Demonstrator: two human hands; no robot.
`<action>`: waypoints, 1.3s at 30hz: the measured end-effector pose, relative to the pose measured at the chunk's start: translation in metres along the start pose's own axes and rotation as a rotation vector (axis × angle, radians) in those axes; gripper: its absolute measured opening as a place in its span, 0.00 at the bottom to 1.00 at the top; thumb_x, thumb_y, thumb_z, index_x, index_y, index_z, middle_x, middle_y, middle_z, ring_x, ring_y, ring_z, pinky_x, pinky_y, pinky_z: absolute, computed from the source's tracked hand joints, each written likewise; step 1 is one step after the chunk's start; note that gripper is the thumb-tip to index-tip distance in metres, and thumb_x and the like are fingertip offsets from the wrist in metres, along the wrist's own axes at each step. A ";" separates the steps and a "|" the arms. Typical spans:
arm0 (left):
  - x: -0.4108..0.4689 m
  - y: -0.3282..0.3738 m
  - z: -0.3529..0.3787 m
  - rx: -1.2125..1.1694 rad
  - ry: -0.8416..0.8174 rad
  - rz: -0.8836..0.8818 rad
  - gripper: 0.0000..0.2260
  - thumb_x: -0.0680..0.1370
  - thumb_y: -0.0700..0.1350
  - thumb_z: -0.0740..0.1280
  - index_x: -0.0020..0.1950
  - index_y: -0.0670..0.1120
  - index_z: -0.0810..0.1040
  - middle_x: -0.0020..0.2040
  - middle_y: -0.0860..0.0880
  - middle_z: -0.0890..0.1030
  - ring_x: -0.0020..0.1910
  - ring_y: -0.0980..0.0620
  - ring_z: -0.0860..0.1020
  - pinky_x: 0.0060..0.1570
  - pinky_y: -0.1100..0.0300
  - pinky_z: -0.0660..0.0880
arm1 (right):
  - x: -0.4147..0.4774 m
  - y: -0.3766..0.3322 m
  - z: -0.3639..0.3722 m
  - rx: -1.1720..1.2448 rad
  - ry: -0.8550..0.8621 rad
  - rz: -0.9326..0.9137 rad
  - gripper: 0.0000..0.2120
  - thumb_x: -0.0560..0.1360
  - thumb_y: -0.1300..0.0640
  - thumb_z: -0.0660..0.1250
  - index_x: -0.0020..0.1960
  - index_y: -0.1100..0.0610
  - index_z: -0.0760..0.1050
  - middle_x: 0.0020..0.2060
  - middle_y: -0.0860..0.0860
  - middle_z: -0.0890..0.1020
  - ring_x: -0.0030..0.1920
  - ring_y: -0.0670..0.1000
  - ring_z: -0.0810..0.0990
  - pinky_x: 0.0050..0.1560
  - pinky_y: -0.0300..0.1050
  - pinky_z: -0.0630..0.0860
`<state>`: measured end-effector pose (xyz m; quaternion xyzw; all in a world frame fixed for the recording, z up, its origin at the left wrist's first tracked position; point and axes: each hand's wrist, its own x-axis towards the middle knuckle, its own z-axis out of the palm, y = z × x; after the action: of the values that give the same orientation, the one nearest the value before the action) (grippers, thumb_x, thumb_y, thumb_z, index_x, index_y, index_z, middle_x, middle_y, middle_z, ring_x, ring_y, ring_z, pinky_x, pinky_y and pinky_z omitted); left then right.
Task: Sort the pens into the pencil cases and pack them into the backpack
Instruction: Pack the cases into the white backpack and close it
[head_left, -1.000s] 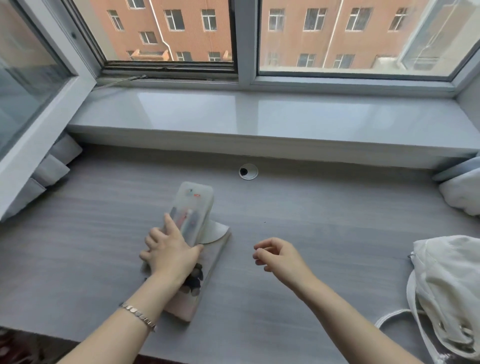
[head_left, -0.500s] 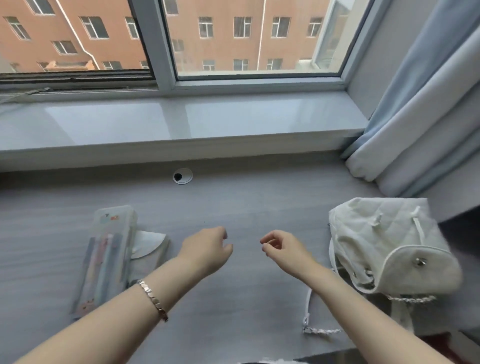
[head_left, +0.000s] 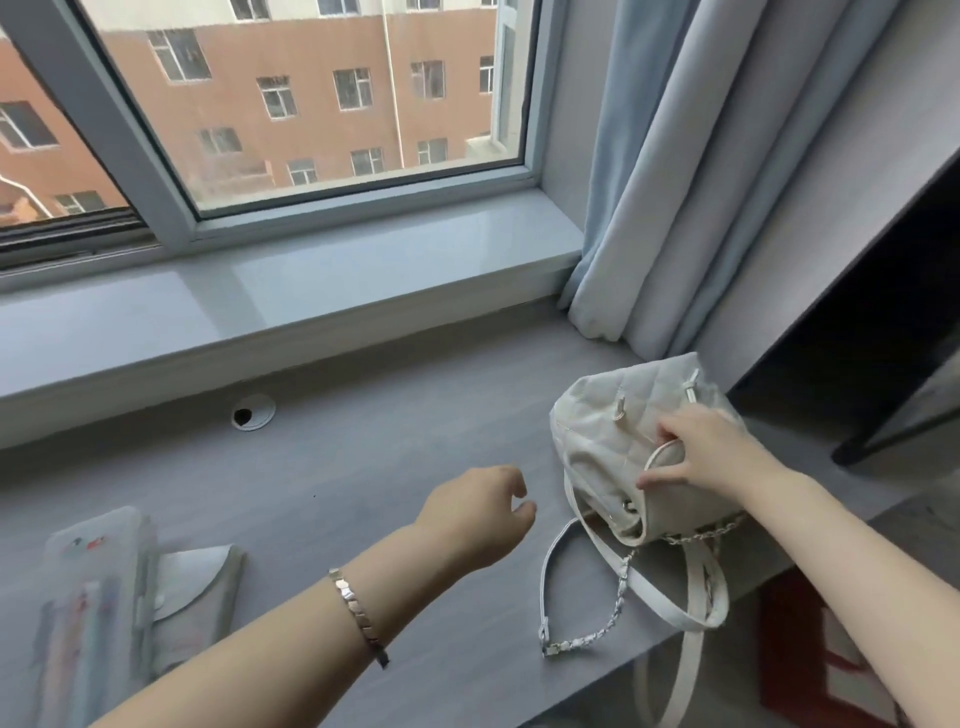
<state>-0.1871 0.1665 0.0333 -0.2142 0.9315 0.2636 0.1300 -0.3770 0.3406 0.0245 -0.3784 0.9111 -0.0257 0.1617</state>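
A grey wood-grain worktop (head_left: 363, 483) runs beneath a window. A round white cable grommet (head_left: 253, 412) with a dark hole is set into it near the back edge, just below a pale, glossy windowsill (head_left: 291, 291). Above the sill stands a grey window frame (head_left: 111, 122), and through the glass shows a brick building (head_left: 311, 104) with rows of windows. A pale blue-grey curtain (head_left: 675, 171) hangs in folds at the right, its hem reaching down to the worktop's back corner. Right of the curtain is a slanting black panel (head_left: 857, 338). Beneath the worktop's front edge, at the lower right, lies something red and white (head_left: 810, 639), too cut off to identify.
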 end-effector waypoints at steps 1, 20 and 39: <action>-0.002 -0.001 0.001 -0.010 -0.007 -0.007 0.14 0.78 0.52 0.57 0.61 0.49 0.73 0.57 0.50 0.79 0.56 0.48 0.76 0.46 0.59 0.68 | 0.000 -0.002 0.000 -0.008 0.014 -0.013 0.24 0.60 0.37 0.73 0.31 0.47 0.59 0.32 0.42 0.67 0.43 0.50 0.68 0.46 0.43 0.58; -0.091 -0.091 -0.073 -0.518 0.453 -0.086 0.08 0.70 0.54 0.70 0.34 0.61 0.72 0.23 0.57 0.69 0.26 0.60 0.69 0.28 0.68 0.64 | 0.029 -0.243 -0.029 0.710 0.010 -0.478 0.20 0.67 0.48 0.73 0.28 0.56 0.65 0.23 0.46 0.64 0.25 0.44 0.61 0.30 0.40 0.59; -0.077 -0.175 0.006 -0.755 0.271 -0.716 0.15 0.72 0.49 0.68 0.28 0.47 0.69 0.34 0.47 0.75 0.40 0.45 0.75 0.43 0.56 0.69 | -0.008 -0.247 0.125 0.576 0.555 -0.361 0.10 0.64 0.47 0.71 0.37 0.54 0.80 0.52 0.53 0.83 0.56 0.51 0.78 0.57 0.44 0.69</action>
<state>-0.0371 0.0608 -0.0198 -0.5824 0.6490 0.4895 0.0044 -0.1643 0.1797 -0.0502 -0.4497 0.7949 -0.4074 0.0025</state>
